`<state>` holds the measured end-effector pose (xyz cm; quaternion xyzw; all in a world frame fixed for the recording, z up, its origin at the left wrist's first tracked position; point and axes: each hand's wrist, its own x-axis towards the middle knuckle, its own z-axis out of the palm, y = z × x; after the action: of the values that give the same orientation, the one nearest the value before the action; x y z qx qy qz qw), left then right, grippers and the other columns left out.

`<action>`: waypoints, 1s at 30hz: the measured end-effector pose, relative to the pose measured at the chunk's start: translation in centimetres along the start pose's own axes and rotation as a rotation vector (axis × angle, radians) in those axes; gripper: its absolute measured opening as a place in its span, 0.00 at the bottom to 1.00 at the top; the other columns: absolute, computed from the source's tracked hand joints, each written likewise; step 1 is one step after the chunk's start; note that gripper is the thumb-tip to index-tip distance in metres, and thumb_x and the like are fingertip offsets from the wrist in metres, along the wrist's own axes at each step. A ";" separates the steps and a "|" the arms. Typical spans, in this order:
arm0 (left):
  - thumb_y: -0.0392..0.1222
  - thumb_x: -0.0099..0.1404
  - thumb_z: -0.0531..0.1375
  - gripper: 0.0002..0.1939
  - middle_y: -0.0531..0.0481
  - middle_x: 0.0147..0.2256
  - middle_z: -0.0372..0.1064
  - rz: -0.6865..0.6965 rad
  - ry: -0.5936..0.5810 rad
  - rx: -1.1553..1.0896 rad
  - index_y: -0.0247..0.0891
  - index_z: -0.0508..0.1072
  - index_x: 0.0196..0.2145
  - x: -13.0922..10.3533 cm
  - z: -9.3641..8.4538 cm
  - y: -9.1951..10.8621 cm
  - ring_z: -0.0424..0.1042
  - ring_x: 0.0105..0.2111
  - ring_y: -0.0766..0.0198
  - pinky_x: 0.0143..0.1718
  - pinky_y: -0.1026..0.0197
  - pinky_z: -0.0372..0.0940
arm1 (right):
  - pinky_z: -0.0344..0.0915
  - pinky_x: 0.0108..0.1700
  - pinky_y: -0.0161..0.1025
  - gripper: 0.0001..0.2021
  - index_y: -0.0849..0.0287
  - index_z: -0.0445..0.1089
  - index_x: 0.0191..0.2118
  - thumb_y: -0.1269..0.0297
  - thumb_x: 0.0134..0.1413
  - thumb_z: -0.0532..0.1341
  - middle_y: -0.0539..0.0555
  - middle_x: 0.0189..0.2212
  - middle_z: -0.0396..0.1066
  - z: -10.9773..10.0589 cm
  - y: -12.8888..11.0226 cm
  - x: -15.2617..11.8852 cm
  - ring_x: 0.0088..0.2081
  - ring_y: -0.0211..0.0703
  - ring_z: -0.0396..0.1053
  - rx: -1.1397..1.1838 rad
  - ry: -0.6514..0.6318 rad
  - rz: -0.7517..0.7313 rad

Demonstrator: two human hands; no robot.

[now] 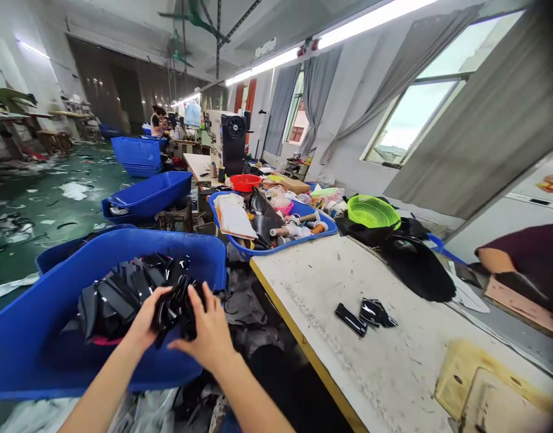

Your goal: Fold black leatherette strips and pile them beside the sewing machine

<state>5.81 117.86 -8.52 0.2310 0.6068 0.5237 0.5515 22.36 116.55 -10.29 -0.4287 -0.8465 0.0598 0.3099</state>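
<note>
Both of my hands hover over the near blue tub (27, 307). Between them is a bunch of glossy black pieces (174, 310), which look like cut patent-leather strips. My left hand (145, 319) is closed around the left side of the bunch. On the other side my right hand (209, 328) grips it with curved fingers, the thumb reaching below. More black strips (123, 288) lie heaped in the tub behind and left of my hands. To the right, a few shiny black pieces (370, 314) rest on the white worktable (303, 270).
A cluttered blue bin (242, 249) with papers and thread spools stands past the table's far end. A green basket (373, 211) and sewing machine (228, 141) are farther back. At right, a person's arm (497, 261) shows. Another person (157, 122) sits far off. Scraps litter the green floor.
</note>
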 end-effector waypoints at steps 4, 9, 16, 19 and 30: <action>0.46 0.70 0.62 0.17 0.44 0.52 0.70 -0.043 0.010 0.444 0.36 0.71 0.52 1.9 -3.9 -5.1 0.73 0.49 0.55 0.49 0.47 0.71 | 0.73 0.49 0.60 0.66 0.61 0.58 0.68 0.40 0.19 0.80 0.72 0.61 0.66 1.3 -0.9 -3.2 0.58 0.74 0.68 -0.023 -0.106 0.006; 0.47 0.69 0.63 0.18 0.43 0.53 0.70 0.018 0.014 0.844 0.36 0.72 0.52 4.3 -6.1 -7.4 0.72 0.52 0.53 0.52 0.44 0.69 | 0.57 0.68 0.49 0.25 0.48 0.59 0.67 0.60 0.67 0.57 0.53 0.65 0.63 -9.9 3.9 -7.6 0.67 0.47 0.58 -0.061 0.013 0.185; 0.48 0.70 0.62 0.17 0.44 0.51 0.71 0.186 -0.080 0.970 0.36 0.72 0.51 5.2 -3.8 -5.9 0.73 0.49 0.55 0.50 0.46 0.70 | 0.44 0.57 0.86 0.48 0.53 0.56 0.70 0.32 0.49 0.65 0.71 0.70 0.47 -24.4 18.5 -12.6 0.68 0.90 0.40 -0.278 0.136 0.803; 0.48 0.70 0.62 0.16 0.44 0.51 0.71 0.254 -0.119 0.906 0.36 0.72 0.51 3.8 -1.6 -6.1 0.73 0.48 0.55 0.50 0.47 0.71 | 0.51 0.59 0.78 0.37 0.51 0.68 0.61 0.32 0.53 0.61 0.67 0.66 0.55 -23.4 20.8 -13.8 0.66 0.82 0.49 -0.295 0.093 0.815; 0.66 0.54 0.68 0.28 0.44 0.42 0.78 0.271 -0.444 0.379 0.39 0.80 0.40 -8.1 10.2 -7.6 0.76 0.46 0.50 0.56 0.48 0.65 | 0.74 0.42 0.49 0.19 0.53 0.70 0.58 0.57 0.69 0.49 0.60 0.45 0.78 -22.4 19.1 -13.5 0.42 0.54 0.77 -0.198 0.279 0.419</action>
<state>19.67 112.19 -10.28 0.5168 0.5221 0.4070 0.5428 54.36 114.48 -5.73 -0.6269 -0.6901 -0.0200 0.3611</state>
